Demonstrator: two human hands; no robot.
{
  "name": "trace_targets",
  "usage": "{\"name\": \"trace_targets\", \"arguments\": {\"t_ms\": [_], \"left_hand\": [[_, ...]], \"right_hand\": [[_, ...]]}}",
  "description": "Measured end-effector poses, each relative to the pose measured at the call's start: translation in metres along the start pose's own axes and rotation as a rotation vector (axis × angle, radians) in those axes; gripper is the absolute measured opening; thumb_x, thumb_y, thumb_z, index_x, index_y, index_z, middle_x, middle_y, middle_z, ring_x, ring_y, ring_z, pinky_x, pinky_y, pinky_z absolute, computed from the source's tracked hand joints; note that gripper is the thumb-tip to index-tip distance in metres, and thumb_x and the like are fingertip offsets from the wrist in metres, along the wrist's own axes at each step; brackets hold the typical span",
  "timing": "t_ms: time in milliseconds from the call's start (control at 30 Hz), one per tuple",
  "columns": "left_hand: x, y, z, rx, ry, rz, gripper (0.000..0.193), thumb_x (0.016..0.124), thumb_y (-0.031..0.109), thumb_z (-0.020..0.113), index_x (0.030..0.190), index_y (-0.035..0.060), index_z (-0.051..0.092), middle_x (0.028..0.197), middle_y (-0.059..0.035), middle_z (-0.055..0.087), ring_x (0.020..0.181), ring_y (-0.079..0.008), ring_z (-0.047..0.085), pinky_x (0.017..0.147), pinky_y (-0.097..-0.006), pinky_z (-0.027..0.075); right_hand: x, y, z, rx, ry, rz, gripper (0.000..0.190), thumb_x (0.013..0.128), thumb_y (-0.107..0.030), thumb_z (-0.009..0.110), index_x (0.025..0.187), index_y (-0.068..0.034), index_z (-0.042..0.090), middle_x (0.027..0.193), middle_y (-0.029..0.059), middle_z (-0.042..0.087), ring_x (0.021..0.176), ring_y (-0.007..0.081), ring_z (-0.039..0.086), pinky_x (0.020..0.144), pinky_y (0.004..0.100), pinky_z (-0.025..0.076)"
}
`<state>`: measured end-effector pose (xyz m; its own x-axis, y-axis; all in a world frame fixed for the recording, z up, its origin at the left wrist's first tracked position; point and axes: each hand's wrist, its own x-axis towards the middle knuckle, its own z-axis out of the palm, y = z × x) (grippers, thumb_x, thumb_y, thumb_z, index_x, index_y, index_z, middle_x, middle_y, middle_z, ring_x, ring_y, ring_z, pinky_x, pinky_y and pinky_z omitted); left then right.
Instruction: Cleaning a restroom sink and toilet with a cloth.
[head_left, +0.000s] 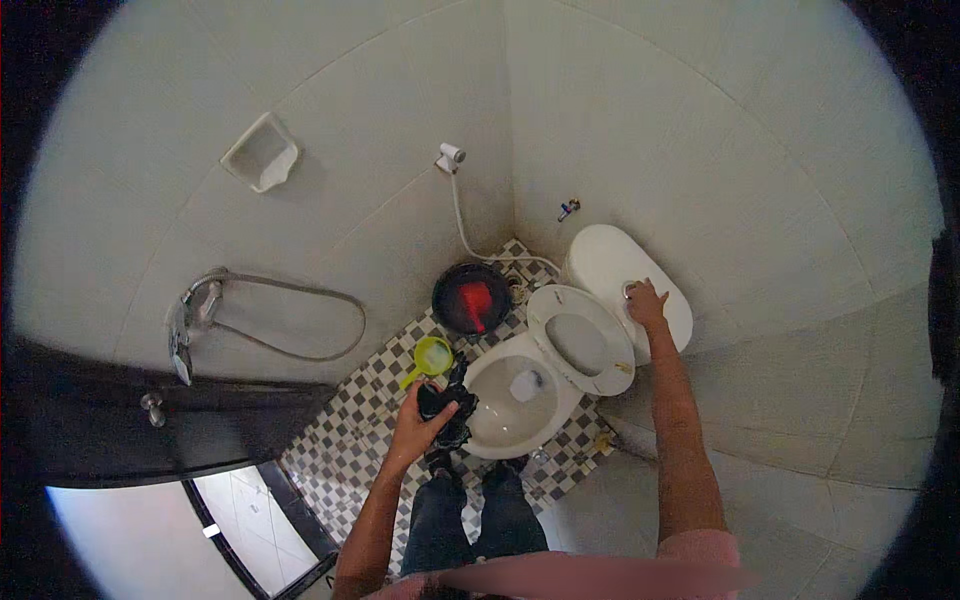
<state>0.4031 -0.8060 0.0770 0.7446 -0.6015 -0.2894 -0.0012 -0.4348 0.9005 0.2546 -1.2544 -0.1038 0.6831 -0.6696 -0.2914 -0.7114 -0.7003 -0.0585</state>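
Observation:
My left hand (421, 429) grips a black crumpled bundle (454, 409), perhaps a plastic bag, beside the front left rim of the toilet bowl (480, 444). What is inside the bundle cannot be made out. My right hand (646, 304) rests on the white cistern lid (611, 255), its fingers at the round flush button (628, 288). It holds nothing. The toilet seat (551, 330) is raised and leans back towards the cistern. Inside the bowl, a whitish patch of water (526, 385) shows at the drain.
A black tub (446, 319) with a red dipper (475, 300) stands in the corner. Near my left hand is a yellow-green dipper (433, 356) on the checkered floor (352, 420). A bidet hose (459, 217), a tap (568, 208) and a shower hose (300, 287) are along the walls.

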Motion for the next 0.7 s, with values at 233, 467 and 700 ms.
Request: {"name": "trace_targets", "arguments": {"t_ms": [233, 467, 700], "left_hand": [[-0.01, -0.027, -0.002, 0.069, 0.034, 0.039, 0.035, 0.076, 0.025, 0.07, 0.096, 0.0052, 0.048, 0.079, -0.0027, 0.055, 0.073, -0.0109, 0.052, 0.066, -0.0247, 0.042], [-0.026, -0.021, -0.002, 0.043, 0.06, 0.054, 0.032, 0.078, 0.018, 0.069, 0.097, 0.0046, 0.047, 0.077, -0.0031, 0.054, 0.071, -0.0103, 0.051, 0.064, -0.0237, 0.042], [-0.028, -0.036, -0.004, 0.13, 0.036, 0.011, 0.033, 0.076, 0.02, 0.07, 0.095, 0.0043, 0.048, 0.075, -0.0039, 0.053, 0.071, -0.0113, 0.051, 0.065, -0.0255, 0.042]], "right_hand": [[0.01, -0.003, -0.009, -0.038, -0.122, 0.07, 0.04, 0.079, -0.026, 0.055, 0.116, -0.011, 0.052, 0.128, 0.004, 0.044, 0.128, 0.0283, 0.027, 0.093, 0.073, 0.015], [0.003, -0.002, -0.006, 0.015, -0.069, 0.041, 0.036, 0.082, -0.025, 0.05, 0.115, -0.012, 0.051, 0.128, 0.0046, 0.043, 0.127, 0.0277, 0.029, 0.093, 0.0729, 0.015], [0.003, 0.0, 0.0, 0.054, 0.023, 0.03, 0.035, 0.081, -0.025, 0.051, 0.113, -0.011, 0.052, 0.128, 0.0056, 0.042, 0.127, 0.0285, 0.03, 0.092, 0.0737, 0.016]]}}
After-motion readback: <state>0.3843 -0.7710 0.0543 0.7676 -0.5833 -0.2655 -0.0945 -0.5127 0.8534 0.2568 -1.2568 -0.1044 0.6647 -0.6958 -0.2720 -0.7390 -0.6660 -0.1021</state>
